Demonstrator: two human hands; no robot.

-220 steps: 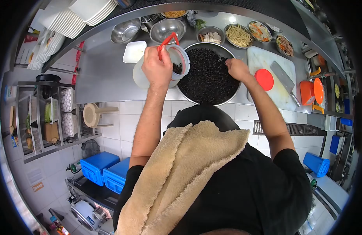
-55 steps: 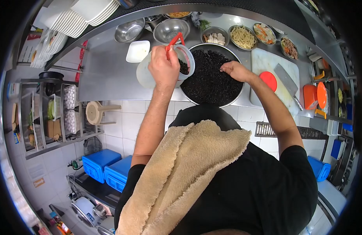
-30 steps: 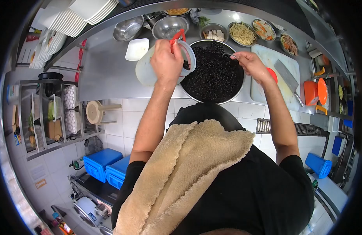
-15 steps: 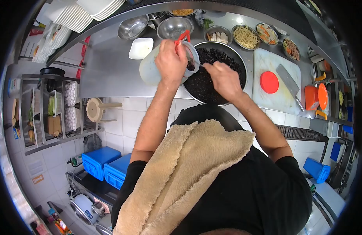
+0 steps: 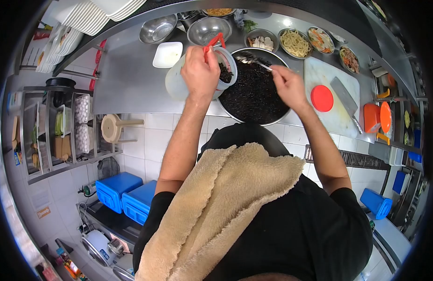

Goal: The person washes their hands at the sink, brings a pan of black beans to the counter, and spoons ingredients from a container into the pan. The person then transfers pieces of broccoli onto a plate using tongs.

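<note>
Now the translucent container (image 5: 179,83) is held tilted by its red handle (image 5: 213,43) in the left hand's (image 5: 199,72) closed grip, its mouth at the rim of the wide pan (image 5: 287,104). A metal spoon (image 5: 258,62) is pinched by the right hand (image 5: 290,88), its bowl over the dark food (image 5: 251,96) in the pan, on the steel surface (image 5: 127,89).

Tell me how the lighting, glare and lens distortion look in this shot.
Head view: strong fisheye bend, with the steel counter curving and the corners black; a bright glare spot near the counter's far edge; shiny highlights on the spoon in the right hand; the dark food shows little detail beyond small glints.
</note>
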